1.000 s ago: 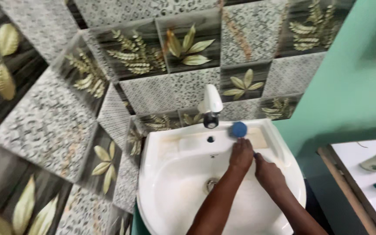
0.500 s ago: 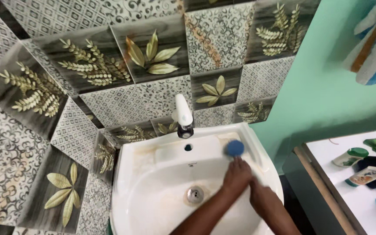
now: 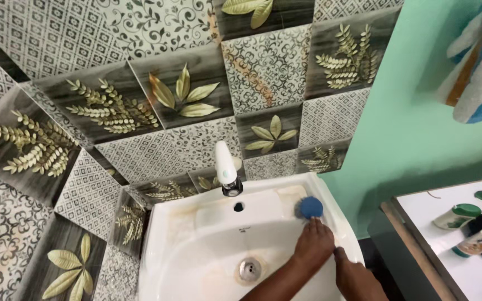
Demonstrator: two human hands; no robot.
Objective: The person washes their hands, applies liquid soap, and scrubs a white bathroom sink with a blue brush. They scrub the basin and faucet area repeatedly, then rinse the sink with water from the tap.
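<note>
My left hand (image 3: 314, 244) is on the sink (image 3: 196, 245) at the back right corner, palm down, fingers curled and reaching forward so the fingertips touch a round blue scrubber (image 3: 311, 207). The scrubber sits on the sink's flat back ledge, right of the tap (image 3: 225, 167) and near the right rim. Can't tell if I'm really gripping it or just pushing it; fingers look bent onto its near edge, not wrapped around it. My right hand (image 3: 358, 276) is lower and to the right, resting on the sink's right rim, knuckles up, partly cut by the frame edge, fingers hidden, so open or closed I can't tell. Sink is white with brownish stains around the ledge and basin. Drain (image 3: 250, 268) is in the basin bottom, left of my left forearm. Overflow hole (image 3: 239, 207) is just below the tap. Tap is white with a dark spout end, centred at the back. Wall behind is patterned tiles (image 3: 140, 111), grey with leaf prints. Green wall (image 3: 408, 139) on the right. Striped cloth (image 3: 481, 61) hangs top right. White surface (image 3: 453, 256) at right carries a green-capped bottle (image 3: 456, 216) lying on its side, plus a few other items too cropped to tell.
</note>
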